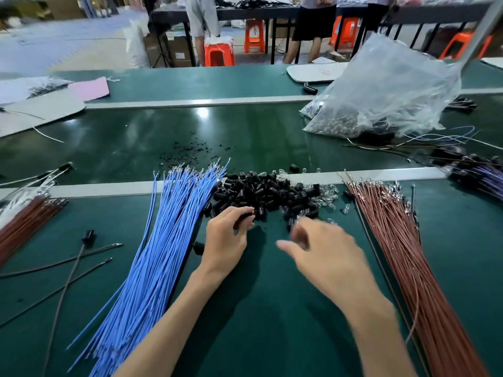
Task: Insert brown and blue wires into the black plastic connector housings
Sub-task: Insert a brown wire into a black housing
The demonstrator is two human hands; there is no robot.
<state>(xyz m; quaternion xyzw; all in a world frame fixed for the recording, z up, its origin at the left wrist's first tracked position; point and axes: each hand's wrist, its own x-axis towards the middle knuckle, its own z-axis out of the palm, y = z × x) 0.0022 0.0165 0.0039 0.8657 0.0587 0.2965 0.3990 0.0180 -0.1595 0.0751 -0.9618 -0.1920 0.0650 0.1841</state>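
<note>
Here, left hand (227,235) pinching a black housing (243,221), housing pile (266,190) just beyond that grip, blue wires (163,240) just left of it, right hand (321,248) motion-blurred, its grip impossible to tell, brown wires (402,254) to its right.

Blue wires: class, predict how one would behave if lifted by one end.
Probably floppy: the blue wires are thin and lie in slight curves. Likely light for its length. Neighbours may drag along, since the strands overlap.
</note>
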